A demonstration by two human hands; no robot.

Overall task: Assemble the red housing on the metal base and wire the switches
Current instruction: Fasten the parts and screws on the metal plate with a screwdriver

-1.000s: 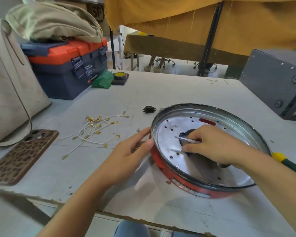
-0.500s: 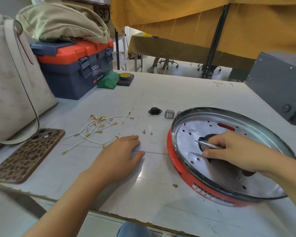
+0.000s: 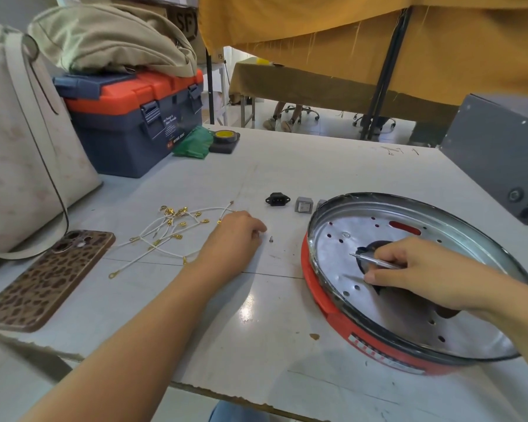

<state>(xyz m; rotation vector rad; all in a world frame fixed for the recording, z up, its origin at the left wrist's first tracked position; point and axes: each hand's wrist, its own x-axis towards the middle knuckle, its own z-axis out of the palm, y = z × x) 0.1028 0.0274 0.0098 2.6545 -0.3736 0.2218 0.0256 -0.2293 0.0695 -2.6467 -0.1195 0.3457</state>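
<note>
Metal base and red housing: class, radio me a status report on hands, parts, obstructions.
Left hand pinching at a screw on the table. Right hand holds screwdriver over metal base, seated in red housing. Wires loose, nothing obstructing.

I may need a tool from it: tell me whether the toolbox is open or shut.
Shut. The toolbox has its orange lid down flat, both front latches lie against the body, and a bag rests on top.

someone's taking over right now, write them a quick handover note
Left hand: fingers curled on the table at a small screw; a second screw lies loose beside it.
Right hand: holds a screwdriver over the metal base.
Done: base sits in the red housing.
Left: screws; power socket, grey switch and white wires lie unfitted on the table.
</note>
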